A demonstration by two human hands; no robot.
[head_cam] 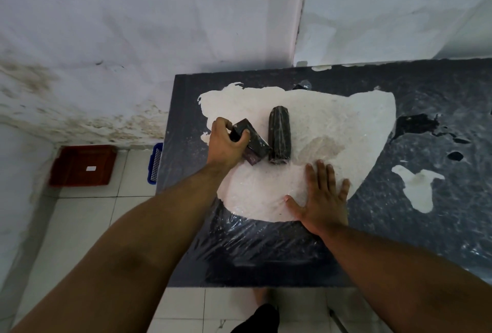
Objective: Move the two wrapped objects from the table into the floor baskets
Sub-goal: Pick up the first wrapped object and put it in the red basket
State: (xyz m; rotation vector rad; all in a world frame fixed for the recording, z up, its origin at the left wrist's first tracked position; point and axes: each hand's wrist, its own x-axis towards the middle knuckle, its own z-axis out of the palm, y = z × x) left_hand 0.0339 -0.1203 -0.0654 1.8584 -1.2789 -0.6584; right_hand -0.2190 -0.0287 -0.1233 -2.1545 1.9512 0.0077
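Two hands on the table [439,119]: left hand [226,143] clamped around the box-shaped wrapped object [253,143], right hand [323,194] flat, fingers spread, empty. Cylindrical wrapped object [279,135] lies just beside. First pickup underway; next, carry left to the red basket [82,166] or blue basket [155,163] on the floor.

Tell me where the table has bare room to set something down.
Free: the dark plastic-covered table right of the white worn patch, and the near strip below the flat right hand. Crowded: the patch's left, where the left hand grips the dark wrapped box beside the dark wrapped cylinder.
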